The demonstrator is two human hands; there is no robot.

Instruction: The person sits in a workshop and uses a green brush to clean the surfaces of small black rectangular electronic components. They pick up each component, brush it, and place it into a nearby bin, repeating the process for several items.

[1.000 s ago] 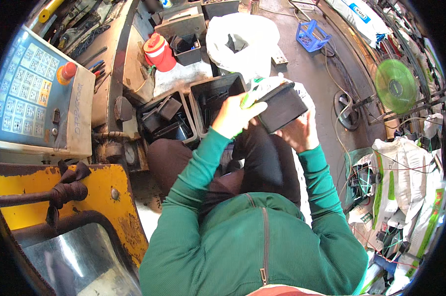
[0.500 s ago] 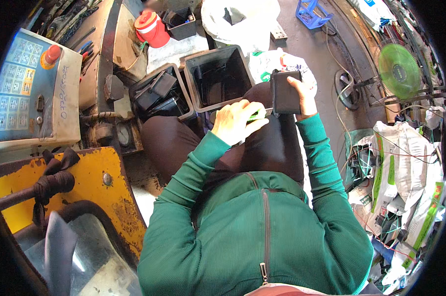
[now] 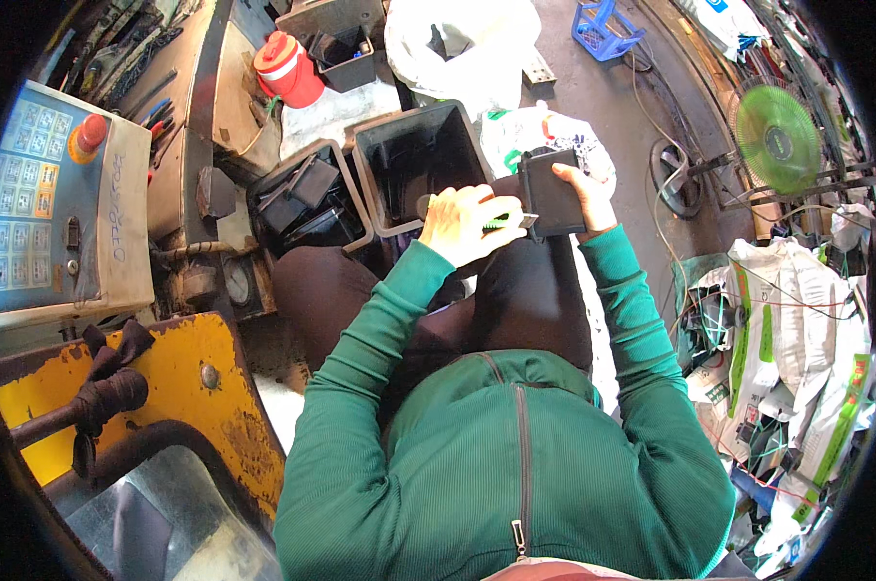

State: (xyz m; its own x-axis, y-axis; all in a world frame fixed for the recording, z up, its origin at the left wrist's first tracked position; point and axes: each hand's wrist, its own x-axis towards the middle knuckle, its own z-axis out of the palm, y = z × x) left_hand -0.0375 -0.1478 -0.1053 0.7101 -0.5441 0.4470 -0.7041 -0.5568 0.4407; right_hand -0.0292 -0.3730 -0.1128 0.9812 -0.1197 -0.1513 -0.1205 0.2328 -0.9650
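My left hand (image 3: 457, 225) is closed around a utility knife with a green handle (image 3: 497, 223). Its short metal blade (image 3: 528, 221) points right and reaches the lower left corner of a black plastic part (image 3: 556, 192); whether it cuts in I cannot tell. That part is box-like and rectangular, held above my right thigh. My right hand (image 3: 596, 199) grips it from the right side, thumb on its upper face, with the other fingers mostly hidden behind.
Ahead stand a deep dark bin (image 3: 392, 230) and a smaller bin (image 3: 365, 234) with several black plastic parts. Behind them are a red jug (image 3: 291, 73) and a white sack (image 3: 501, 58). A control panel (image 3: 46, 208) is at left, a green fan (image 3: 777, 140) at right.
The black part has tilted slightly and come a little nearer and left. The knife blade now sits closer against its lower left corner. Both hands keep their hold.
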